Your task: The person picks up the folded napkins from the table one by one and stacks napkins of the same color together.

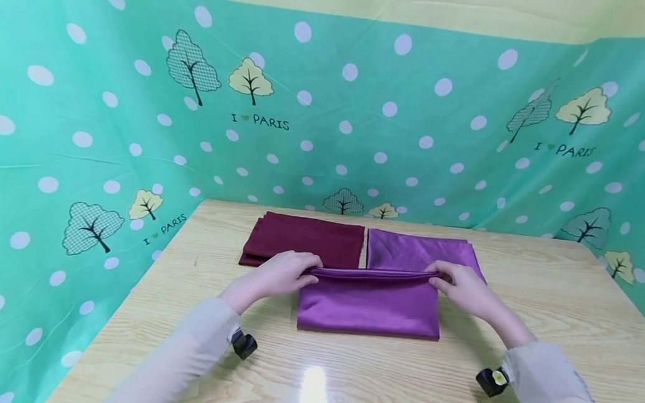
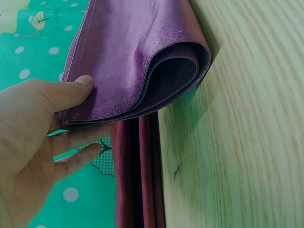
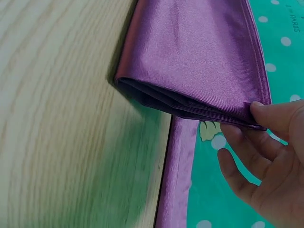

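A folded purple satin cloth (image 1: 368, 304) is held by its far corners, its top edge raised off the table and its near fold low, at or just above the wood. My left hand (image 1: 284, 272) pinches the far left corner between thumb and fingers; in the left wrist view the layers (image 2: 175, 66) curl into a loop at the near fold. My right hand (image 1: 465, 288) pinches the far right corner, and in the right wrist view the stacked layers (image 3: 185, 102) show along the side edge.
Behind the held cloth lie a folded dark red cloth (image 1: 311, 238) at left and another folded purple cloth (image 1: 420, 249) at right, partly covered from view. The wooden table (image 1: 547, 286) ends at a green dotted curtain (image 1: 363, 104) behind.
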{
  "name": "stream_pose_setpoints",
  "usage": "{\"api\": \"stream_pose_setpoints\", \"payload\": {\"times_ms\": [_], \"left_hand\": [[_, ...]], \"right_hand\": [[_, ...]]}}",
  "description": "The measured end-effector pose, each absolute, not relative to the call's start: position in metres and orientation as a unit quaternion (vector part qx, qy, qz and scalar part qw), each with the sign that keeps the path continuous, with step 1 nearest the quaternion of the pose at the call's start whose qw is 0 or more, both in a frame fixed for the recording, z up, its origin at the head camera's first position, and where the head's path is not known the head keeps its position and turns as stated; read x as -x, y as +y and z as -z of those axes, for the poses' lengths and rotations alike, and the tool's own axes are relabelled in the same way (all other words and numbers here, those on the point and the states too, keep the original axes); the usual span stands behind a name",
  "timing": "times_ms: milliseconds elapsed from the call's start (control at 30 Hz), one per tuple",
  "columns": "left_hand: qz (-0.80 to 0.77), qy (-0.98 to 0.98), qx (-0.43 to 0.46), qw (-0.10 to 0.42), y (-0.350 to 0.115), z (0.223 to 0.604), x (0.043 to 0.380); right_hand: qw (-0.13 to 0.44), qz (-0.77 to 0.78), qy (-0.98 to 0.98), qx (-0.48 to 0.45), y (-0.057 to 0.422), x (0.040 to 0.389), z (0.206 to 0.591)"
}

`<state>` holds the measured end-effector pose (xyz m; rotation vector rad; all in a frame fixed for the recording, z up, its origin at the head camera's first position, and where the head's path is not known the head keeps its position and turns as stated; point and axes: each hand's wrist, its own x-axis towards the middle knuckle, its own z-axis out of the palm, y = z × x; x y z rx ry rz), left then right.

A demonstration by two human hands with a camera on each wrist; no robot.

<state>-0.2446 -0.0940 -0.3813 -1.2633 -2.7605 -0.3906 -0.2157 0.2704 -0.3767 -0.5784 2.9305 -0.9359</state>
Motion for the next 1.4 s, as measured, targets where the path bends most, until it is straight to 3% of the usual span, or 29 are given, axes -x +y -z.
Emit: {"api": "stream_pose_setpoints", "payload": {"times_ms": [833, 1400], "left_hand": [[0.193, -0.907, 0.374, -0.009, -0.061, 0.381, 0.265], [0.263, -0.898, 0.352, -0.01, -0.044, 0.381, 0.27]], "right_hand": [[0.001, 0.313, 0.934, 0.17, 0.3, 0.217, 0.37], [-0.015, 0.301, 0.94, 0.159, 0.315, 0.217, 0.361]]}}
